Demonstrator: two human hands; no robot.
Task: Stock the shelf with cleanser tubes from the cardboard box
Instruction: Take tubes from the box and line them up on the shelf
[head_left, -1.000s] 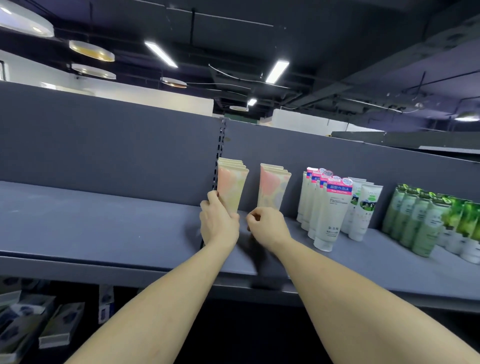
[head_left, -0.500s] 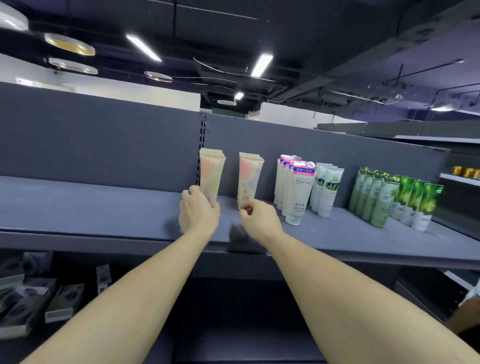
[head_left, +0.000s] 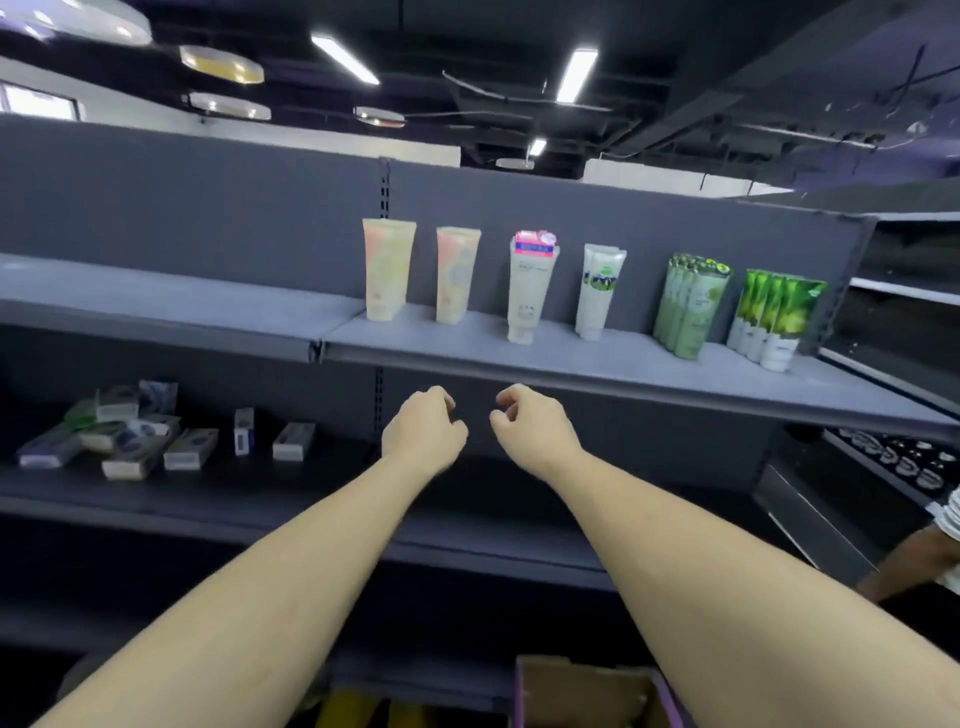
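Note:
Two rows of peach-coloured cleanser tubes stand upright on the grey shelf: the left row and the right row. Both my hands hang in the air below the shelf's front edge, apart from the tubes. My left hand and my right hand have loosely curled fingers and hold nothing. A corner of the cardboard box shows at the bottom edge, between my forearms.
Right of the peach tubes stand white tubes with pink tops, white tubes with a green label and two groups of green tubes. Small boxes lie on the lower shelf at left. Another person's arm shows at the right edge.
Both hands have let go of the peach tubes and drawn back and down below the shelf edge. The view has pulled back, and the box corner has come into sight.

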